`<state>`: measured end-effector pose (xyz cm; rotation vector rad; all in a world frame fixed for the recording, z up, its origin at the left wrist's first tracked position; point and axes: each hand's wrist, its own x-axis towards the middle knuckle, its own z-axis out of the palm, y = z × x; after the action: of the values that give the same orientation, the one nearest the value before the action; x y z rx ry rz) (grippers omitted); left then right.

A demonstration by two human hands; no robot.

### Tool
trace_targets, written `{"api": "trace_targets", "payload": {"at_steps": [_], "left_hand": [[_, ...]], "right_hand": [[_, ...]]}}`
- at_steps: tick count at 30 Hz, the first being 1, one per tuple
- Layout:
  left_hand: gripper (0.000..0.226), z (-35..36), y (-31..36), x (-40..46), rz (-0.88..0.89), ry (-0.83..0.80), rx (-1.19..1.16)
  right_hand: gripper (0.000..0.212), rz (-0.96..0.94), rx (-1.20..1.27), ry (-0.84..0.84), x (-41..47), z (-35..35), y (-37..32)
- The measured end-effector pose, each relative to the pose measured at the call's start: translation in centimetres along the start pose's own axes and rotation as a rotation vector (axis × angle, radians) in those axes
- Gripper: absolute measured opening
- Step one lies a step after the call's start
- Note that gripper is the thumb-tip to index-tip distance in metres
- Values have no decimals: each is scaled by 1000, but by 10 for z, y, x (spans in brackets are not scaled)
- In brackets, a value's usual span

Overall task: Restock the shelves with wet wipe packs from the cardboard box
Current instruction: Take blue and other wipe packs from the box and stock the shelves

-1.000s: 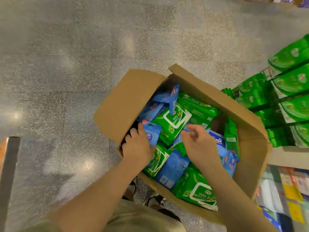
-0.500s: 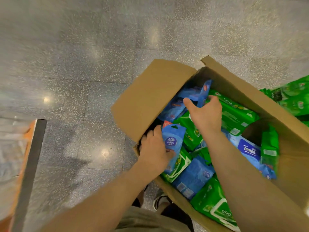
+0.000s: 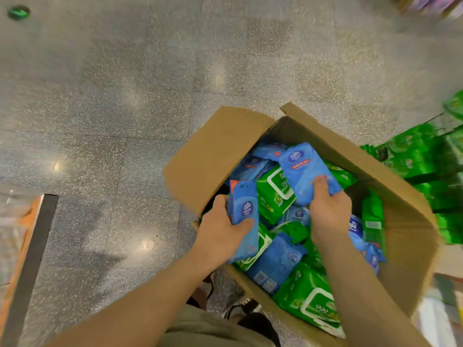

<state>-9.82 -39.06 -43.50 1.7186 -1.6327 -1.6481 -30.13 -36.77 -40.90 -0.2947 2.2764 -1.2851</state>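
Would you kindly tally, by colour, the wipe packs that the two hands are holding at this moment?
Blue: 2, the Vinda pack in the left hand and the larger pack in the right hand.
Green: 0.
Total: 2.

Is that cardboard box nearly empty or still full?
Still well stocked: the cardboard box holds many blue and green wipe packs.

A: What sits under the blue pack (image 3: 245, 216) the left hand (image 3: 220, 234) grips?
B: Hidden. The green shelf packs (image 3: 421, 161) beyond the right hand's (image 3: 329, 211) grip are motion-blurred, and the frame's edge cuts them off.
A: Their labels?
B: Unreadable.
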Motion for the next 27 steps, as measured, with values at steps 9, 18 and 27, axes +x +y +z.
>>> {"api": "trace_targets", "payload": {"at_steps": [9,18,27], "left_hand": [[31,-1,37,-8,-183,-89,-733],[54,-17,57,-8,-245,-204,-981],[25,-35,37,19,-89,9,-873]], "right_hand": [[14,93,343,-419,-83,-44,-28],[15,-2,-158,-507,-94,-33,-34],[16,-162,-516,-540,-77,3,-35]]}}
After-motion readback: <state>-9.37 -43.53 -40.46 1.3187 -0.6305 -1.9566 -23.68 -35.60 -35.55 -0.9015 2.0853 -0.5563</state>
